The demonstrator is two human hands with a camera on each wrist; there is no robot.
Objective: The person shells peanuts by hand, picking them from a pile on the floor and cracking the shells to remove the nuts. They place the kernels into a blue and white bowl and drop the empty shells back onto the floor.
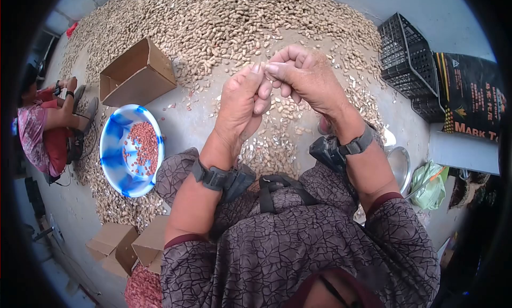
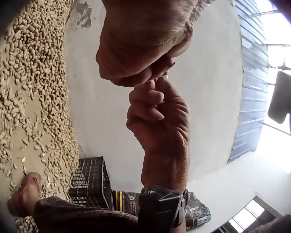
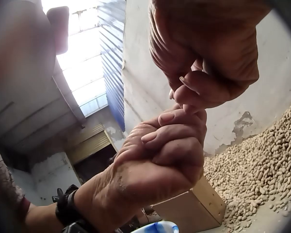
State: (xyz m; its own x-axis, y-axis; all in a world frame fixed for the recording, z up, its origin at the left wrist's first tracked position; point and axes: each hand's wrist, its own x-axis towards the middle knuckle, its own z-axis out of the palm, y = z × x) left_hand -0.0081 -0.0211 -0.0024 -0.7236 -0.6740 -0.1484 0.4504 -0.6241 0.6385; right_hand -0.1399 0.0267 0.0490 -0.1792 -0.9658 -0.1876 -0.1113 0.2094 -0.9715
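My left hand (image 1: pixel 238 102) and right hand (image 1: pixel 312 81) meet in front of my lap, thumbs and forefingers tip to tip. Between them they pinch a small pale peanut (image 1: pixel 268 76), mostly covered by the fingertips. In the left wrist view the left hand (image 2: pixel 143 46) is close to the camera, and the right hand (image 2: pixel 160 119) meets it from below. The right wrist view has the left hand (image 3: pixel 157 153) with its other fingers curled in. Beneath the hands lie peanuts and broken shells (image 1: pixel 272 148). A blue-and-white basin (image 1: pixel 110 140) with shelled red peanuts (image 1: pixel 143 142) stands to the left.
A large heap of unshelled peanuts (image 1: pixel 224 22) spreads along the wall. An open cardboard box (image 1: pixel 141 76) stands at its edge. At right are a black crate (image 1: pixel 408 54), a black sack (image 1: pixel 469 94) and a green plastic bag (image 1: pixel 431 188). Another person (image 1: pixel 48 121) sits at far left.
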